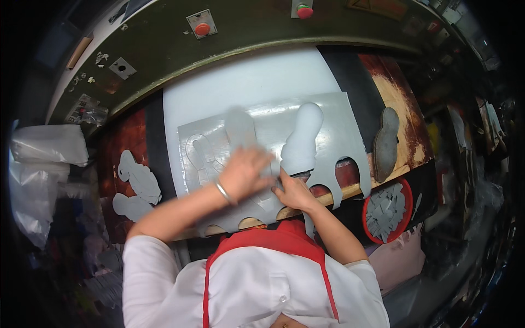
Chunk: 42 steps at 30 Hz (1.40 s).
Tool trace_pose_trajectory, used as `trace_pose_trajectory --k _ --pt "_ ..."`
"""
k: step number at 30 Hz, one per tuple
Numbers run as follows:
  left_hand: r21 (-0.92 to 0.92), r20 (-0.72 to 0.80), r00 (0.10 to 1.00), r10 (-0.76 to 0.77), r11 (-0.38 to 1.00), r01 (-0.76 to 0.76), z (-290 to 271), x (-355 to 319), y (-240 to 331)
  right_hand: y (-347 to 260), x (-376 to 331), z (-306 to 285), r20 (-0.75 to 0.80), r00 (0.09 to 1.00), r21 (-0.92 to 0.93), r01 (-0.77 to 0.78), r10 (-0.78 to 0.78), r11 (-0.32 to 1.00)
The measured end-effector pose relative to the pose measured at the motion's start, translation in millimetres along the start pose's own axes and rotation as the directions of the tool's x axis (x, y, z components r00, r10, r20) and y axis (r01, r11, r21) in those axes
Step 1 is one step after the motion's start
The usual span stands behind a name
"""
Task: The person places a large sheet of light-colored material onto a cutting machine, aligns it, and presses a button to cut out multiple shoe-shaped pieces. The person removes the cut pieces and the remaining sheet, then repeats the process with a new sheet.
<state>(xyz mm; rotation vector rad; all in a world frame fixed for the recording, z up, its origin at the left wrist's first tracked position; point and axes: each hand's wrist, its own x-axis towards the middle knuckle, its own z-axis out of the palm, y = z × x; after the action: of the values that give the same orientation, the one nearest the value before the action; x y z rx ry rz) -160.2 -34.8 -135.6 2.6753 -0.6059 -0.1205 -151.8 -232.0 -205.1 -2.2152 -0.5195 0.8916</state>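
Observation:
A grey sheet (333, 128) with sole-shaped cuts lies before me on a white board (257, 71). My left hand (248, 174), with a bracelet at its wrist, is over the sheet and smeared by motion, so its grip cannot be made out. Just beyond its fingers is a blurred grey sole-shaped piece (239, 127). My right hand (293, 189) rests at the sheet's near part, thumb and forefinger apart. Past it, a sole-shaped opening (303, 134) shows white board through the sheet. Fainter sole outlines (201, 156) mark the left side.
Cut grey sole pieces (139, 180) lie in two groups at the left. A thick sole-shaped die (386, 145) stands on the right by a red basin (407, 210) of grey scraps. Ahead, a green machine beam (153, 57) carries a red button (202, 29). Clear plastic bags (46, 145) are far left.

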Motion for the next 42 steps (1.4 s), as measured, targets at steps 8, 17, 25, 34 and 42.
trace_pose_trajectory --k 8,17,25,34,42 --pt "-0.092 0.002 0.971 0.24 0.967 -0.239 73 -56 -36 13 9 16 -0.003 0.997 0.907 0.036 -0.079 0.419" --pt "-0.814 -0.249 0.698 -0.672 0.535 0.225 -54 -14 -86 -6 -22 0 -0.385 0.923 0.146 0.065 -0.004 0.987" --pt "-0.81 -0.535 0.655 -0.534 0.544 -0.219 -201 -10 -123 -39 -19 27 -0.473 0.699 -0.265 0.467 -0.536 0.844" --pt "-0.638 -0.647 0.621 -0.443 0.76 -0.123 -284 -52 -105 -56 -11 47 -0.433 0.717 -0.41 0.383 -0.547 0.828" --pt "-0.072 -0.445 0.881 -0.16 0.987 0.142 -101 -91 -75 -55 14 84 0.002 0.944 0.26 0.317 -0.329 0.912"
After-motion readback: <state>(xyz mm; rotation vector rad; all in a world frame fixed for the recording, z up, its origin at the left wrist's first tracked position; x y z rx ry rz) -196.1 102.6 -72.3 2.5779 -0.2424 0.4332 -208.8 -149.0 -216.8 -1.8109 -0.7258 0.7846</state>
